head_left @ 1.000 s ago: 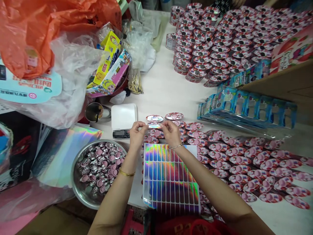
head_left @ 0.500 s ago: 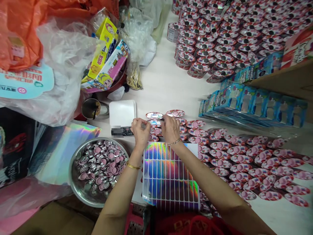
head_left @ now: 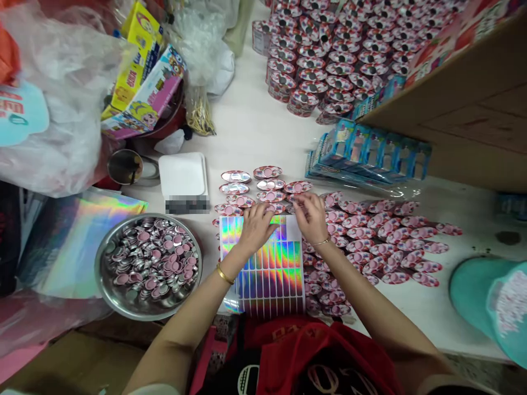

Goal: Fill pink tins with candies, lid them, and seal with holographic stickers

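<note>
My left hand (head_left: 257,226) lies with its fingers apart on the top part of a rainbow-shiny sticker sheet (head_left: 269,277). Bare white backing shows at the sheet's upper right corner. Beyond that corner, my right hand (head_left: 310,218) has thumb and fingers pinched together over the rows of small oval-topped packs; what sits between the fingertips is too small to make out. Many of these packs carry a round pink disc, like this pack (head_left: 267,172). At the far left of the group, a pack with a silvery strip across its top (head_left: 235,176) stands before another one like it.
A steel bowl (head_left: 101,274) of small metal caps with pink faces stands at left, below a white plastic box (head_left: 181,171) and a metal mug (head_left: 123,166). Blue boxes (head_left: 370,151) and a large carton (head_left: 465,104) stand at right, near a teal bucket (head_left: 469,296).
Both hands have left the silvery-topped packs. My left hand has drawn back onto the sheet and my right hand has shifted right over other packs. The camera view has turned rightward.
</note>
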Tool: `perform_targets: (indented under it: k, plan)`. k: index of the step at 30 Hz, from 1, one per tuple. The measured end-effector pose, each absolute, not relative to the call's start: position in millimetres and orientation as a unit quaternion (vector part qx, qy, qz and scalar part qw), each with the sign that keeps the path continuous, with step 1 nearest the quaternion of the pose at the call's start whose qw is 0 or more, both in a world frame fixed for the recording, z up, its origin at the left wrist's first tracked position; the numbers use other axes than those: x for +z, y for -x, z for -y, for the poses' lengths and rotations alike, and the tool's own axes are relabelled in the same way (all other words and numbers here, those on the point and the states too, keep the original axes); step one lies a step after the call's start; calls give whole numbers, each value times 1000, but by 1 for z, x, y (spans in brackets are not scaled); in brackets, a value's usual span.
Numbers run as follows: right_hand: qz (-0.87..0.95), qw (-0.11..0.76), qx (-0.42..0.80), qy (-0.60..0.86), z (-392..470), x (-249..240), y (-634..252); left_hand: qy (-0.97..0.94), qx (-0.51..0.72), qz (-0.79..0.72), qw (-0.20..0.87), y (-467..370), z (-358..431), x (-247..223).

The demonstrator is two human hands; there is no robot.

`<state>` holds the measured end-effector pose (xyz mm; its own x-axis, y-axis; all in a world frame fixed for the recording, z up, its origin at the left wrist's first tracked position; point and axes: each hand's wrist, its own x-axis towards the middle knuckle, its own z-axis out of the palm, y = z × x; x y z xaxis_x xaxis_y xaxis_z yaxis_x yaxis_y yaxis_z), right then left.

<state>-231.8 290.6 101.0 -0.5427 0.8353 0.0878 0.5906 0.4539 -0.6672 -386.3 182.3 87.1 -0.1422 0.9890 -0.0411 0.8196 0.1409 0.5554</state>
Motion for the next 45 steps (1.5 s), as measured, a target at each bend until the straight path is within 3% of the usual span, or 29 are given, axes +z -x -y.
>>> perform_targets:
  k: [6, 13, 21, 25, 30, 33, 39, 45]
  plan:
    - [872, 126, 284, 377, -273, 99, 214, -593, 240, -747, 183, 385, -180, 91]
    - [759, 148, 513, 372, -283, 102, 223, -653, 249, -696, 166, 382, -188, 113]
    - [624, 166, 631, 431, -282, 91, 226, -675, 225, -689, 136, 364, -186, 109]
    - [595, 167, 642, 453, -283, 87, 227, -666, 260, -684, 145, 355, -165, 112]
    - [615, 158, 605, 480, -288, 82, 223, -634, 364, -641, 234, 349, -133, 127]
    - [637, 142, 589, 476, -289, 81, 220, -559, 408, -694, 198, 358, -144, 128]
    - [656, 136, 580, 464, -289, 82, 220, -671, 182, -709, 114, 373, -192, 109]
    - [653, 143, 577, 469, -288, 81, 221, -705, 155, -685, 99, 367, -179, 99]
